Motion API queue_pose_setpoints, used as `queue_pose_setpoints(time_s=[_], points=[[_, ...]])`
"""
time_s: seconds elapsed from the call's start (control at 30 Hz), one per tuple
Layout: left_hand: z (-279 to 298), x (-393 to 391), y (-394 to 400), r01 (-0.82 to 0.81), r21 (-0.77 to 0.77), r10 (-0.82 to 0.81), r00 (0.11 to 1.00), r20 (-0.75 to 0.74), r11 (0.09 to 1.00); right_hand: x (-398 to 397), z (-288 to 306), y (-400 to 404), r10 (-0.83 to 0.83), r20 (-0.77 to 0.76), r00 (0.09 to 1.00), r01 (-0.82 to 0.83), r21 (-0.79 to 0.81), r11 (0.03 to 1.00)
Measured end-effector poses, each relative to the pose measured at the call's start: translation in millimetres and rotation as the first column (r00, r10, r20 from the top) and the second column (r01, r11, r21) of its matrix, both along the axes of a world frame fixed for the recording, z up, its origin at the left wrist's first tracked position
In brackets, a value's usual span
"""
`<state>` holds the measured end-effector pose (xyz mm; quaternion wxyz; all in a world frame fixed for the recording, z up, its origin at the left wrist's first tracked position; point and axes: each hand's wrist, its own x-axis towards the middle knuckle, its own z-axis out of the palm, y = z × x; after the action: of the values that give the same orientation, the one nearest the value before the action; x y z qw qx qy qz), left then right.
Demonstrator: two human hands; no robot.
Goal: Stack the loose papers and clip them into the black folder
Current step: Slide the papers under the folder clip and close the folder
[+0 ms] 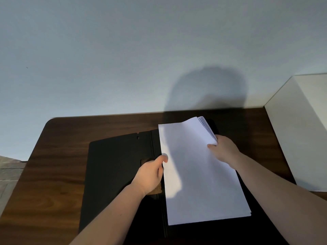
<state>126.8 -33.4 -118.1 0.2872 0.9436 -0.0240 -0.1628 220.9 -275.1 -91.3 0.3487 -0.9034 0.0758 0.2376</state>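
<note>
A pale blue wall (123,50) rises behind our dark wood worktop (53,174), with a white box (300,138) at the right. The black folder (115,174) lies open and flat on the worktop, its left cover bare, its spine running away from us. The papers (200,174) sit as one stack on the right half, their left edge along the spine; the far right corner is lifted and its sheets fan apart.

Our right hand (223,149) pinches that lifted edge, thumb on top. Our left hand (150,175) is curled at the spine, thumb on the stack's left edge; it seems to work the clip beneath it, though we cannot tell how, since the clip is mostly hidden.

We judge the step to be seating the stack under the clip. To do it well, we should square the fanned corner first, slide the left edge fully to the spine, keep the near edge level, and only then let the clip close.
</note>
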Motion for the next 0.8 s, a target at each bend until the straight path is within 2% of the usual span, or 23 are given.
queue_pose_setpoints(time_s=[0.37,0.8], points=[[-2.6,2.0,-3.4,-0.013,0.017,0.013,1.0,0.012,1.0,-0.7,0.0,0.7,-0.012,-0.084,0.996,0.021,0.109,0.994],[0.3,2.8,-9.1,0.021,0.092,-0.021,1.0,0.004,0.996,-1.7,-4.6,8.1,-0.094,-0.07,0.993,0.101,0.105,0.989]])
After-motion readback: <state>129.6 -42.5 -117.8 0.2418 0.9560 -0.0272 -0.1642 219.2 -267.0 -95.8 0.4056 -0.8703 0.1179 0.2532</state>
